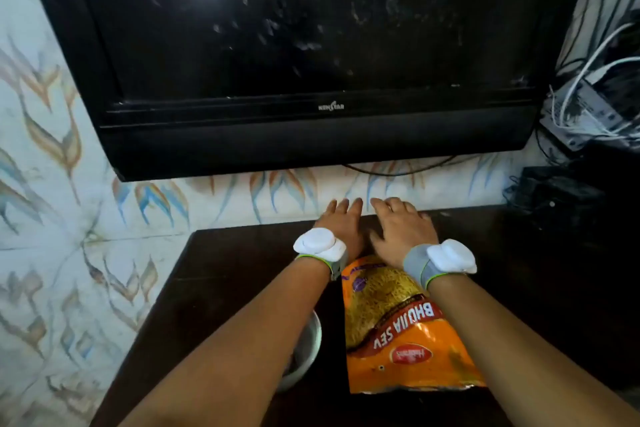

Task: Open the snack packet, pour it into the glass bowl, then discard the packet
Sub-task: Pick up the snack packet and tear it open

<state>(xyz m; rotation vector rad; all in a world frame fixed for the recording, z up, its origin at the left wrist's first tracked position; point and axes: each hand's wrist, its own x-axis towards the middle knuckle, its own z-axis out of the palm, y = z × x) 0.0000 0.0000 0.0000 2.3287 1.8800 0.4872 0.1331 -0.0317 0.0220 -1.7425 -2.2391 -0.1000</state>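
An orange snack packet point(398, 326) labelled Bhujia Sev lies flat on the dark wooden table point(221, 274), between my forearms. My left hand point(341, 225) rests palm down on the table just beyond the packet's far end, fingers spread, holding nothing. My right hand point(401, 229) lies beside it, also flat and open, its wrist over the packet's far corner. A glass bowl point(306, 354) stands to the left of the packet, mostly hidden under my left forearm. Both wrists wear grey bands with white pods.
A large black television point(294, 55) hangs on the patterned wall just behind the table. Tangled white cables and a power box point(588, 107) sit at the right, above a black device point(557, 198) on the table's far right corner.
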